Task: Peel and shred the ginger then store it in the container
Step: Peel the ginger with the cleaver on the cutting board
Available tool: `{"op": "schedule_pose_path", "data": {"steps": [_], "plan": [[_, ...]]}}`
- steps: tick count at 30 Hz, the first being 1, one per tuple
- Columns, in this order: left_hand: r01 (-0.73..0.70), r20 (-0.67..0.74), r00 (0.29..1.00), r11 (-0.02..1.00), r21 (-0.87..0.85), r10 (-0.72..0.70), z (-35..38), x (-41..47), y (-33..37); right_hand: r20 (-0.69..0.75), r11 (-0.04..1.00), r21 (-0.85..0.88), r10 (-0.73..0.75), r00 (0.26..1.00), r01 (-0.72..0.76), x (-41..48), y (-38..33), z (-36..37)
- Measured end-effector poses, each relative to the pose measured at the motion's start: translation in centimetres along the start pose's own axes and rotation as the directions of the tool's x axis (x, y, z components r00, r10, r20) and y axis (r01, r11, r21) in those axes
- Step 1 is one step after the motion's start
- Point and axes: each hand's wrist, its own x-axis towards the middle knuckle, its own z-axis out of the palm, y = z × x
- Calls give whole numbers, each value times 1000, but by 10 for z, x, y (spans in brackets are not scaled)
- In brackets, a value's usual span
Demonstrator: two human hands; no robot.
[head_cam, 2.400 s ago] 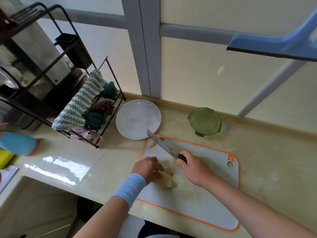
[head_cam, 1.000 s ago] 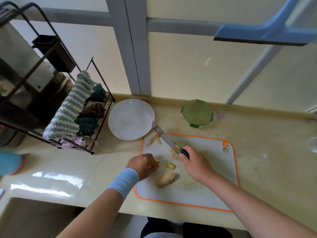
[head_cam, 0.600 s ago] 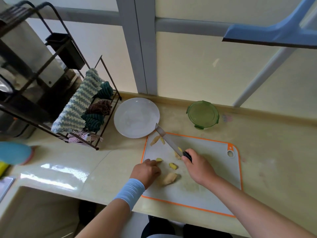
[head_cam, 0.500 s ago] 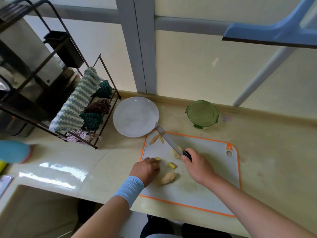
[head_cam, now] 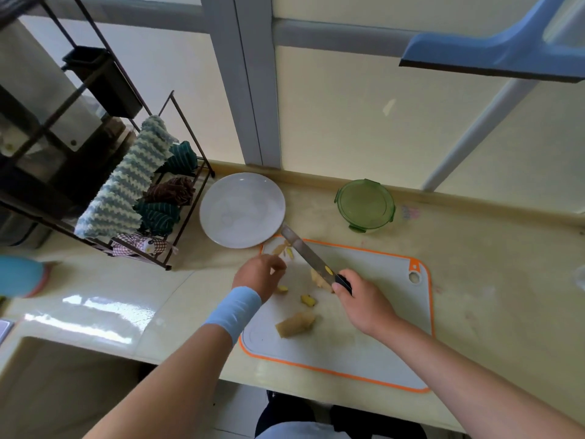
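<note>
Knife point(head_cam: 305, 253) is gripped in R hand point(head_cam: 364, 299), fingers clamped on handle; L hand point(head_cam: 258, 274) is curled near scraps, hold can't be told. Ginger point(head_cam: 296, 324) is seen loose on board point(head_cam: 364, 343), lidded container point(head_cam: 365, 205) beyond. Risk: L fingers could be nicked, blade being so close.

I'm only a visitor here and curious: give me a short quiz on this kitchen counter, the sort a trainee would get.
1. True or false: the green container has its lid on.
2. Which hand grips the knife? A) left B) right
3. Fill in: the biggest ginger piece lies on the ____.
Key: 1 true; 2 B, the right hand; 3 cutting board.
</note>
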Motion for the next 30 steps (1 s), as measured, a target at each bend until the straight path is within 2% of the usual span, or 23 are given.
{"op": "schedule_pose_path", "data": {"steps": [2, 5, 7, 10, 12, 15, 18, 20, 22, 25, 27, 30], "plan": [[-62, 84, 994, 997, -51, 66, 10, -21, -5, 24, 1000, -14, -12, 1000, 13, -3, 1, -1], [-145, 232, 963, 989, 21, 136, 28, -51, -11, 67, 999, -42, -27, 997, 30, -9, 5, -2], [-186, 209, 965, 977, 107, 161, 40, -61, -14, 93, 997, -65, -37, 995, 44, -13, 7, -3], [-188, 100, 978, 981, 47, 183, 49, -65, -18, 102, 994, -90, -44, 994, 53, -18, 10, -4], [-210, 88, 974, 978, 22, 207, 48, -66, -21, 92, 994, -93, -41, 995, 49, -20, 13, -6], [-231, 98, 970, 969, 84, 223, 49, -68, -24, 43, 994, -103, -42, 998, 46, -24, 19, -9], [-176, 47, 984, 983, 48, 174, 46, -69, -20, -28, 989, -144, -44, 999, 40, -25, 24, -17], [-135, -79, 988, 991, -18, 133, 44, -64, -12, -69, 982, -185, -59, 996, 45, -25, 29, -24], [-20, -148, 989, 1000, 0, 20, 42, -56, -4, -95, 975, -216, -70, 993, 48, -25, 36, -30], [182, -42, 983, 983, 24, -181, 41, -41, 7, -96, 966, -256, -58, 994, 32, -23, 48, -35], [170, 0, 985, 985, 15, -170, 44, -31, 13, -92, 957, -289, -56, 994, 27, -21, 55, -36], [111, -59, 992, 994, -12, -112, 43, -15, 24, -95, 954, -298, -55, 994, 25, -18, 63, -33]]}}
